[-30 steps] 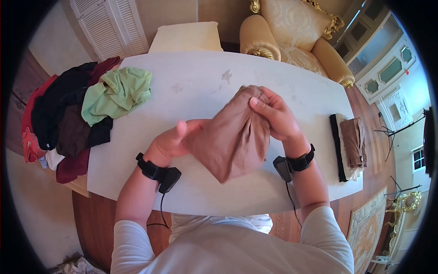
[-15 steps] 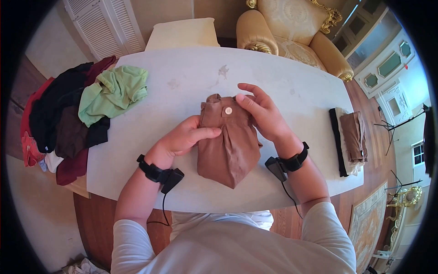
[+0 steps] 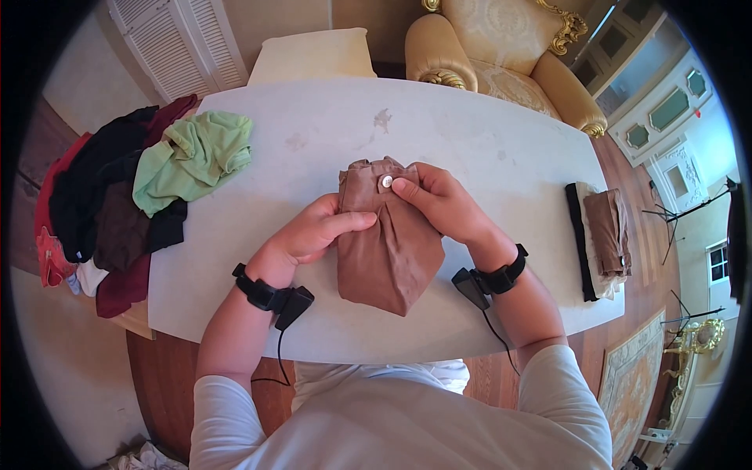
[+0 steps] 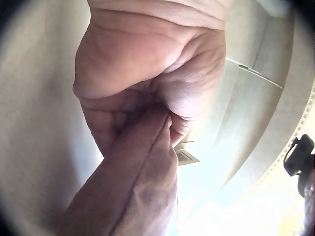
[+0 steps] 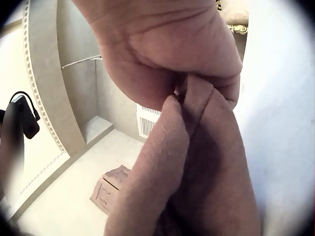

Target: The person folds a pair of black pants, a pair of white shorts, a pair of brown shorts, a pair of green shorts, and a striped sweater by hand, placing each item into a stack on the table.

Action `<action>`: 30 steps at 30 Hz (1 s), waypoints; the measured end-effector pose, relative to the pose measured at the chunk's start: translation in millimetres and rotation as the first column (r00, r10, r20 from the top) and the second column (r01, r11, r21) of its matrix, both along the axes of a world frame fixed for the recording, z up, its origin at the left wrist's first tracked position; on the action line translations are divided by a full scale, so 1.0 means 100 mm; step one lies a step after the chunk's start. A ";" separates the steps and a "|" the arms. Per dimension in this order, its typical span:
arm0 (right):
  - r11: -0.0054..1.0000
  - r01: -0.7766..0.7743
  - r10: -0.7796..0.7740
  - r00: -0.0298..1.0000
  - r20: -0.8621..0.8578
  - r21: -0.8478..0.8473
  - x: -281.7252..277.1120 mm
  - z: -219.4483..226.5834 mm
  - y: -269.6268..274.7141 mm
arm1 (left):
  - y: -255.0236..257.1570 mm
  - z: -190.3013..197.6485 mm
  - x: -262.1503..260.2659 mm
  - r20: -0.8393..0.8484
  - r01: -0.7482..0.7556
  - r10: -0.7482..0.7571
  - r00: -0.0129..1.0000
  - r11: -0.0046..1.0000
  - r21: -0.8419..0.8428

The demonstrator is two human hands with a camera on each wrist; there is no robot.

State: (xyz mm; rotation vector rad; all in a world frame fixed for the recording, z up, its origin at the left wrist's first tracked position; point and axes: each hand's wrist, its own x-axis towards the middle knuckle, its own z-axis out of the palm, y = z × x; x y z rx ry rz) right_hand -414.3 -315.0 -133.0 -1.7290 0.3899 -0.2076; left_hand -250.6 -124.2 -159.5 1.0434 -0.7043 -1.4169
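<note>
Cloth (image 3: 384, 262), brown and folded, is up over the middle of the desk (image 3: 313, 129): left hand (image 3: 309, 233) pinching one side, right hand (image 3: 448, 205) gripping the top beside a button (image 3: 385, 182), probably to steady the folds. Open room runs to the far edge, between green garment (image 3: 196, 160) left and folded stack (image 3: 605, 235) right.

Brown garment (image 3: 388, 266), creased, white button (image 3: 385, 182) near top

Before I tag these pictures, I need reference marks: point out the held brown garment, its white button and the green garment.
Brown garment (image 3: 389, 249), head view: middle of its cloth.
White button (image 3: 386, 182), head view: its face.
Green garment (image 3: 192, 160), head view: middle of its crumpled cloth.
</note>
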 end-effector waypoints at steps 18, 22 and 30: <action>0.962 -0.209 0.207 0.978 0.028 0.175 -0.04 0.05 -0.09 | -0.02 0.00 0.03 -0.023 -0.070 0.070 0.997 0.998 0.001; 0.956 -0.217 0.214 0.976 0.035 0.197 -0.04 0.03 -0.10 | -0.02 -0.01 0.02 -0.009 -0.075 0.075 0.997 0.997 0.009; 0.963 -0.212 0.213 0.977 0.014 0.166 -0.03 0.07 -0.04 | -0.03 -0.01 -0.01 0.028 -0.019 0.020 0.999 1.000 -0.013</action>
